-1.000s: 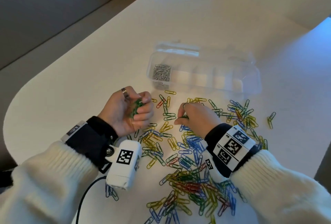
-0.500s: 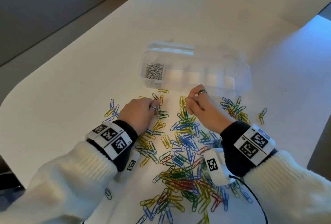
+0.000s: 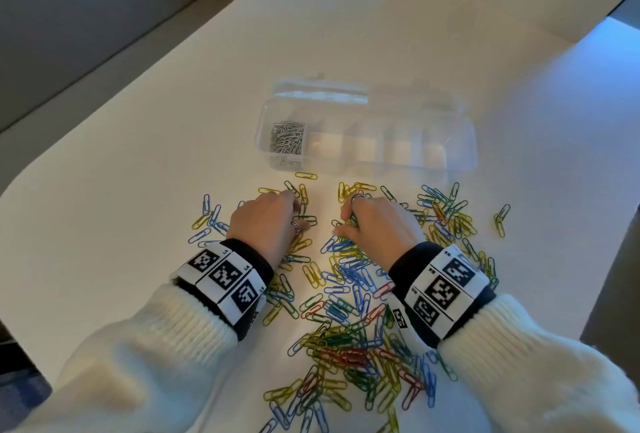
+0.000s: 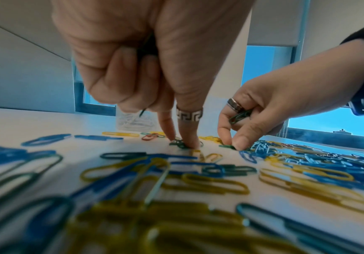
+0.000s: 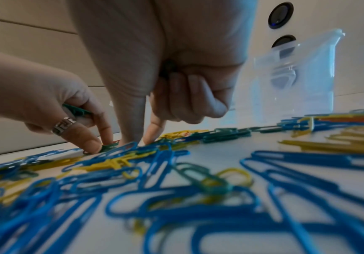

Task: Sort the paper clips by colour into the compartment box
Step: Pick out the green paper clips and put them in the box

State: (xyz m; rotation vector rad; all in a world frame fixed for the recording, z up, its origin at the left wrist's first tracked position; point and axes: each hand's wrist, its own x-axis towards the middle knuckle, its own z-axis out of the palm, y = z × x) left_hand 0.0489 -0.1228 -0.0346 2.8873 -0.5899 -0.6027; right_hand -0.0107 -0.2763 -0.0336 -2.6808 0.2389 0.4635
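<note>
White table (image 3: pixel 138 162) under scattered clips; both hands (image 3: pixel 266 221) (image 3: pixel 377 225) curl around green clips (image 4: pixel 239 116).

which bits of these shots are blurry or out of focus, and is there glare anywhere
Head view: mostly sharp, the clear box washed out and hazy, cold blue light on the table at right. Left wrist view: nearest paper clips blurred, fingertips sharper. Right wrist view: close blue clips smeared, box glowing, overexposed.
</note>
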